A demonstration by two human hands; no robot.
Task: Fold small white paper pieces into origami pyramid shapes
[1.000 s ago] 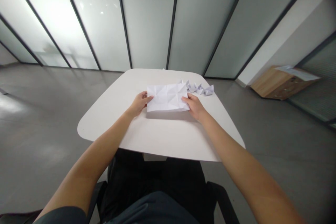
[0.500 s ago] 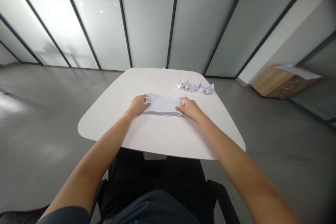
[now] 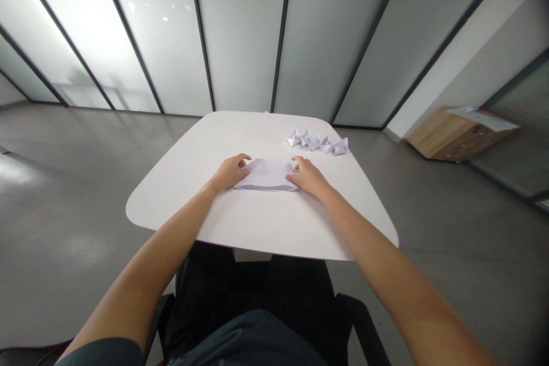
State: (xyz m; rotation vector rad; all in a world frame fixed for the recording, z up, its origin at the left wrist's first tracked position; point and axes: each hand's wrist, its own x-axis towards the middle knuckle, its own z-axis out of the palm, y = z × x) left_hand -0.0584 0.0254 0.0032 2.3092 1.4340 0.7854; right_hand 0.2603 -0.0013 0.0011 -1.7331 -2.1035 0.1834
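A creased white paper sheet (image 3: 268, 174) lies folded over on the white table (image 3: 257, 217) in front of me. My left hand (image 3: 230, 172) pinches its left edge, fingers curled onto the paper. My right hand (image 3: 307, 177) presses on its right edge, fingers bent over the fold. Both hands rest low on the tabletop, one at each end of the sheet.
Several small folded paper shapes (image 3: 318, 142) sit in a row at the table's far right. A wooden box (image 3: 458, 132) stands on the grey floor at the right wall. Frosted glass panels rise behind the table. My chair's dark arms flank my lap.
The sheet was held open and upright a second ago; it has been folded down toward me and now lies flat. Both hands have lowered onto its ends.
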